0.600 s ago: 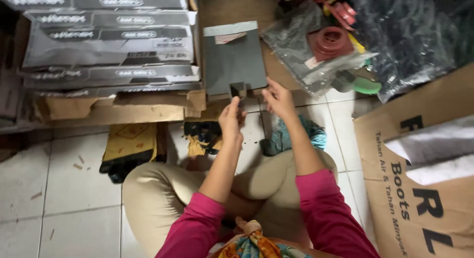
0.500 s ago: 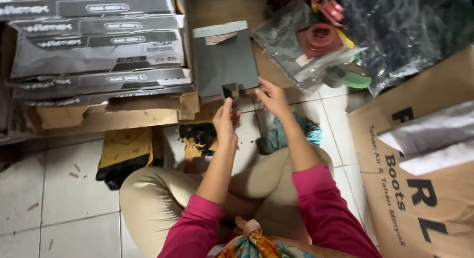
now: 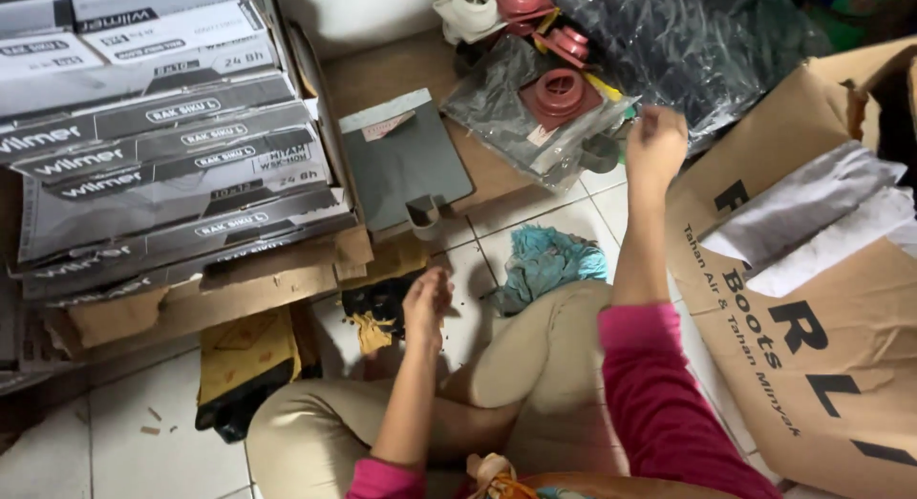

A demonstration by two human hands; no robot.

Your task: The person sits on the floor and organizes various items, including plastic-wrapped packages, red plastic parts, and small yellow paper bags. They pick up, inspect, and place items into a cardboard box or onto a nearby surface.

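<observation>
Hands apart now, and neither one is carrying anything that shows. Left hand (image 3: 426,306) hangs low over the white tiled floor (image 3: 86,432), fingers loosely curled, palm empty, just above the black and yellow crumpled rag (image 3: 374,313) by the knee. Right hand (image 3: 655,144) is stretched well forward, fingers bunched into a loose fist right at the edge of the clear plastic bag holding a dark red rubber flange (image 3: 544,112); whether it pinches the plastic, I cannot tell. Between the two hands lies the flat grey rectangular plate with a small bent tab at its near edge (image 3: 406,163), resting on the brown cardboard sheet (image 3: 373,74), touched by nobody. Beside the bent knee sits a teal crumpled cloth (image 3: 552,262). Off to the left, a stack of long grey printed cartons (image 3: 162,174) leans on torn cardboard. To the right, a big brown cardboard box with black lettering (image 3: 812,365) carries folded grey paper on top.
</observation>
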